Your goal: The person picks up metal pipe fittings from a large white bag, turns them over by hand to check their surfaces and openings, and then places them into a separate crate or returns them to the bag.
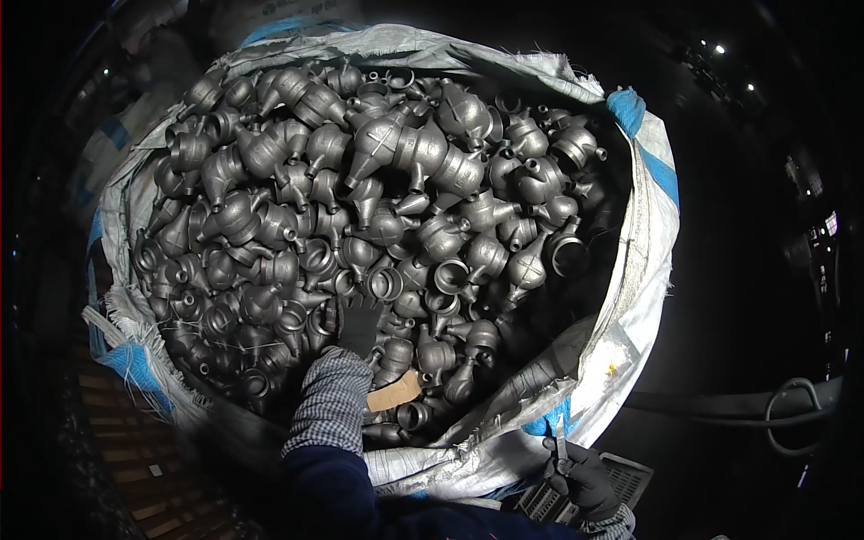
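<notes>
Inside a large white woven bulk bag (643,243) lies a heap of dark grey metal castings (378,144), rounded bodies with short necks and open ring ends. My left hand (360,328), in a dark glove, reaches into the near middle of the heap and touches the castings there. Its fingertips blend into the grey metal, so their grip is hidden. Beside that wrist a piece of brown cardboard (394,392) rests on the castings. At the bag's near right edge, my right hand (585,481), also gloved, is closed around a thin flat metal tool (561,443) pointing upward.
Blue straps (627,110) are tied at the bag's corners, and its frayed rim folds inward at the near right. A grey plastic crate (630,472) stands below my right hand. Wooden slats (135,468) show at the lower left. A metal bar with a bent loop (792,418) is at right.
</notes>
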Demonstrator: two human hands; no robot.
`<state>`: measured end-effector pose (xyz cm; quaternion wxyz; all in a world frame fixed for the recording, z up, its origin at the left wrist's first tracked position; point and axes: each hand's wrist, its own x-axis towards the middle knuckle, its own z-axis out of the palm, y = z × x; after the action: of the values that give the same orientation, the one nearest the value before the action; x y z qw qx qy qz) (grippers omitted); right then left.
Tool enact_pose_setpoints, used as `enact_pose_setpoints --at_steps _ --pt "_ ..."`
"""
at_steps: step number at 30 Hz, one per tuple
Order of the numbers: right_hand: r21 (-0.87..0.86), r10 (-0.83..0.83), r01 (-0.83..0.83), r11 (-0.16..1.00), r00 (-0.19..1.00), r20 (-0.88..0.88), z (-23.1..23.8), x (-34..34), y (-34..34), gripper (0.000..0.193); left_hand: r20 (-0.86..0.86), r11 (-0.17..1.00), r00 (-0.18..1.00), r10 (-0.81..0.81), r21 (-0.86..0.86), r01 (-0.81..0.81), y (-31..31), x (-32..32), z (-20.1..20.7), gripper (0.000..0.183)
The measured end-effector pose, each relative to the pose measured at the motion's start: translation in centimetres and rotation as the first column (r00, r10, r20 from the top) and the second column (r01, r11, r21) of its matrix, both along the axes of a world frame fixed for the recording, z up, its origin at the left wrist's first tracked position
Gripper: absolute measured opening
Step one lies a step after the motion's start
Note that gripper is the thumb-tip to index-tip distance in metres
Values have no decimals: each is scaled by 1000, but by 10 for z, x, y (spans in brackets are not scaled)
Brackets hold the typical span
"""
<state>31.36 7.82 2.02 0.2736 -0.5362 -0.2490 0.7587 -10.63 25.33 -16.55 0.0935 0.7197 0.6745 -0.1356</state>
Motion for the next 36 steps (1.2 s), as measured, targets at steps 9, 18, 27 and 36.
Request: enact_pose_setpoints --at_steps 9,18,27,36 --pt "17 180 -179 984 971 -158 -6 -50 8 35 866 805 478 147 176 -566 -62 -68 20 35" --pt "204 186 -166 965 979 -87 -31 -133 38 30 801 793 -599 16 -375 -480 -185 28 118 33" --pt "267 111 -47 962 966 -232 -16 -134 28 22 760 924 -637 128 -324 -201 -234 44 138 52" --pt "574 45 -107 812 991 122 0 -148 11 31 928 956 -299 220 -267 -124 -240 42 160 77"
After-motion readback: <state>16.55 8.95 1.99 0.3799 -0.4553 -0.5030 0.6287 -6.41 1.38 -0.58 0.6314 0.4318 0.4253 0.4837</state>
